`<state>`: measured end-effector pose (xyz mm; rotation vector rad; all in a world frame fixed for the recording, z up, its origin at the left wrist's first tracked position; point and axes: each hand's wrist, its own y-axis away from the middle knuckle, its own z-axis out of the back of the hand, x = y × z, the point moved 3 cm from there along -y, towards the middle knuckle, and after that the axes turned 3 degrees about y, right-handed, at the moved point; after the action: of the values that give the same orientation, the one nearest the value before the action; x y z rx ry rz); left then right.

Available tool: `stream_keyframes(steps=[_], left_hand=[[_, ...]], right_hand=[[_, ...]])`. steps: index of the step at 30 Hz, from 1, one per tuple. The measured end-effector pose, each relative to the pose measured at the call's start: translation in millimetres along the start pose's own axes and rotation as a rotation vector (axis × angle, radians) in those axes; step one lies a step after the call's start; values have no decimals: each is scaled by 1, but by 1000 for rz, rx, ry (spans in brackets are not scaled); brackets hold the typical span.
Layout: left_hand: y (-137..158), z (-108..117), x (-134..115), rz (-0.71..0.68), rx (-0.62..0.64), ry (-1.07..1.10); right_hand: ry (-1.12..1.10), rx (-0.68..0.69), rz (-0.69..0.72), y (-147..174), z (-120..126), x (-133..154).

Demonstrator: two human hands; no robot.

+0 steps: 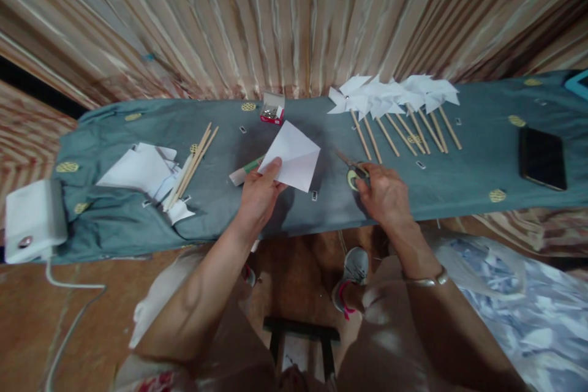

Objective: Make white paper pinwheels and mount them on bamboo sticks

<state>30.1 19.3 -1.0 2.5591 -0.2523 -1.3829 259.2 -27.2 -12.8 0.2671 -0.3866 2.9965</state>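
My left hand (261, 193) pinches a square of white paper (296, 156) by its lower left edge, thumb on top; a faint crease shows on the sheet. In my right hand (386, 193) is a pair of scissors (353, 174), its blades pointing up and left toward the paper but apart from it. Beneath the left hand and paper, a long object with a green band (248, 169) lies partly hidden. Just behind the paper stands an open red box (273, 110) with small shiny metal pieces in it.
Several white paper pinwheels (395, 97) on wooden sticks lie at the back right. Loose sticks (195, 162) and white paper pieces (138, 168) lie left. A phone (542, 158) is at right, a white corded device (34, 220) at far left. A curtain (285, 24) hangs behind the cloth-covered table (220, 217).
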Motion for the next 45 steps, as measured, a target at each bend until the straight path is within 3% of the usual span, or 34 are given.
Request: stream_keyframes(steps=[5,8,12,17,22,26,29,45], left_hand=[[-5,2,-1,19,-13,81],[-12,3,-7,-1,-25,119],[-21,5,-17,-39,-41,162],[-28,7,-26,-48,-68,196],[-31,8,-29,-26,-86,180],[-31,8,-29,-39,-102,173],[-30,6,-27,-30,-101,153],[-22,-1,-21,30,-99,127]], right_hand=[[-129,45,-96,-6,0,2],[-516,86,-275,-5,-2,7],[-1201,296,-515,2,-9,23],[-1570,548,-611,10,-11,48],[-1649,698,-442,12,-10,66],[-1575,750,-248,16,-10,71],[-1538,772,-189,18,-11,72],[-1548,754,-213,18,-16,73]])
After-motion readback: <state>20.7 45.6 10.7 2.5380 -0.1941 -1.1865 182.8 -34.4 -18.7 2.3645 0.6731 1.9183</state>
